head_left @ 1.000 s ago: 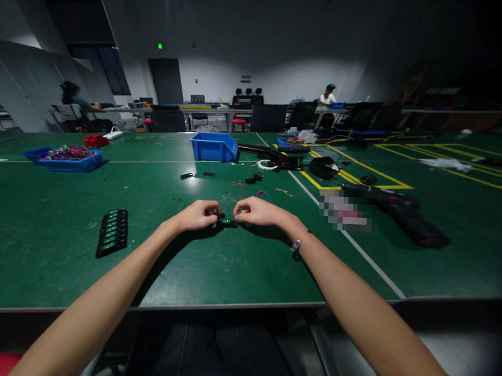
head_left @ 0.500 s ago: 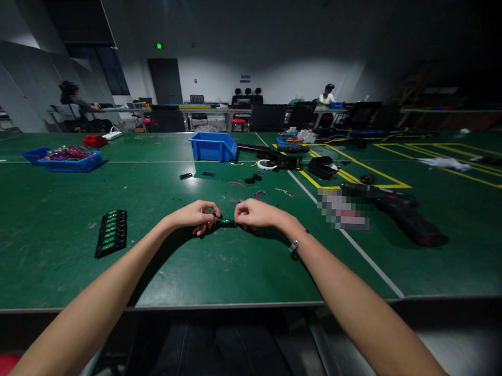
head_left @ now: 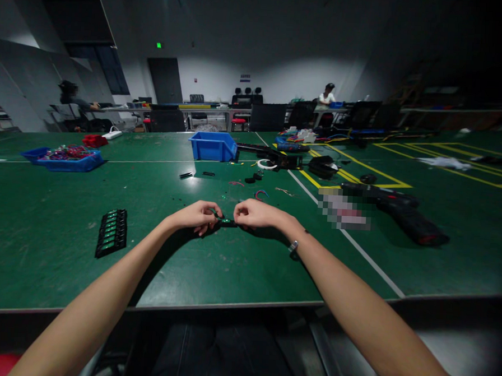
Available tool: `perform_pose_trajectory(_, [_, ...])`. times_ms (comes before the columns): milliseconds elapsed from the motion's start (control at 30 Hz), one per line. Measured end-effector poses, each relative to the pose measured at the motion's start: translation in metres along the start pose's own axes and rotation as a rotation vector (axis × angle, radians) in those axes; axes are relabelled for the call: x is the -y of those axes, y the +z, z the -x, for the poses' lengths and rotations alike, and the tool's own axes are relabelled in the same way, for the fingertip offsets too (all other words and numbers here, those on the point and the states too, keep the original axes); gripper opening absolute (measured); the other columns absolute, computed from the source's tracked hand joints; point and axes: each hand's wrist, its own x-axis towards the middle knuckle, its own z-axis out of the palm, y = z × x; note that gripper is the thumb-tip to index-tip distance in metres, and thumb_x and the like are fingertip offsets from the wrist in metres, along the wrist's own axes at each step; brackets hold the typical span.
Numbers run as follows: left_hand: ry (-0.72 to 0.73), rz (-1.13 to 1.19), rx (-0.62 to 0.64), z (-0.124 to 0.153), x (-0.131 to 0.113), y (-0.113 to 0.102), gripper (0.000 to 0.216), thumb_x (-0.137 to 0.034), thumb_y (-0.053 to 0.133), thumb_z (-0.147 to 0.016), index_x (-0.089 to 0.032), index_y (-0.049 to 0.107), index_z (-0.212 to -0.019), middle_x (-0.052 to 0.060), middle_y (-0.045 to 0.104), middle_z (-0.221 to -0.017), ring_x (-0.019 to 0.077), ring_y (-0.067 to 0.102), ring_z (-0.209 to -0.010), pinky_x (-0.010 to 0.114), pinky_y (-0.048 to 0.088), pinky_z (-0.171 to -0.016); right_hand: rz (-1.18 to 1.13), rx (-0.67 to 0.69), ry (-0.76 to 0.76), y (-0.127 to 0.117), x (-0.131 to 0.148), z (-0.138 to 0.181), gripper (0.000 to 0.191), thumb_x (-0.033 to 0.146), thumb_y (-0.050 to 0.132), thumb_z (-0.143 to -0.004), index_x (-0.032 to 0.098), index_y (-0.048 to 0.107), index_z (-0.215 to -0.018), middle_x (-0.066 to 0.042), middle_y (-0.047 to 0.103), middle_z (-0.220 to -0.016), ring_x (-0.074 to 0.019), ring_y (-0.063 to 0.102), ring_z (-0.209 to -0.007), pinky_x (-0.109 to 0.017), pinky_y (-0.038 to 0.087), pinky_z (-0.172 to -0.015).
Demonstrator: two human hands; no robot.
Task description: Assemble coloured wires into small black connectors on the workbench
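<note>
Between my hands is a small black housing with a green circuit board [head_left: 227,222], lying low over the green table. My left hand [head_left: 198,216] grips its left end with bent fingers. At its right end, my right hand [head_left: 252,213] pinches with thumb and fingertips; the fingers cover that end. To the left lies a row of similar black housings with green boards [head_left: 112,233], set side by side. Beyond my hands are short red and blue wires [head_left: 260,195] and small black parts [head_left: 254,178].
A blue bin [head_left: 212,146] stands at the back. On the left, a blue tray [head_left: 72,159] holds tangled coloured wires. To the right lie a black power tool [head_left: 401,210] and a blue-handled tool [head_left: 293,147]. Two people sit at far tables. The table's front edge [head_left: 228,306] runs below my forearms.
Almost nothing differs. Both hands keep their hold on the housing, with only a slight shift of the fingers.
</note>
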Motion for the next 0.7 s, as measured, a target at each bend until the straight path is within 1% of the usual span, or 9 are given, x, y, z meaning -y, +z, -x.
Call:
perform_pose_trajectory(133, [0.009,-0.006,0.004,-0.0013,0.0034,-0.0011,0.034,-0.016,0.054,-0.078,-0.016,0.057,-0.111,0.000,0.065,-0.070,0.0088,0.057,-0.038,0.014,0.036,-0.034,0.004,0.000,-0.011,-0.0002,-0.0001,0.0005,0.017,0.026,0.057,-0.077,0.015,0.068,-0.084,-0.004,0.068,-0.069,-0.0128,0.057,-0.052,-0.023,0.040,-0.050])
perform_pose_trajectory(500, [0.019,-0.033,0.007,-0.0012,0.0036,-0.0012,0.036,-0.014,0.052,-0.077,-0.015,0.057,-0.112,0.000,0.066,-0.071,0.0072,0.055,-0.038,0.013,0.036,-0.034,0.000,0.014,-0.008,-0.0004,0.0001,0.0003,0.017,0.026,0.056,-0.077,0.015,0.067,-0.084,-0.004,0.067,-0.069,-0.0126,0.057,-0.053,-0.023,0.041,-0.050])
perform_pose_trajectory(700, [0.016,-0.039,0.003,-0.0007,0.0016,-0.0010,0.034,-0.018,0.054,-0.079,-0.014,0.057,-0.113,0.000,0.065,-0.072,0.0074,0.055,-0.038,0.014,0.036,-0.033,0.010,0.023,-0.009,-0.0002,-0.0021,-0.0008,0.019,0.027,0.054,-0.077,0.016,0.067,-0.085,-0.002,0.067,-0.069,-0.0123,0.057,-0.053,-0.022,0.041,-0.050])
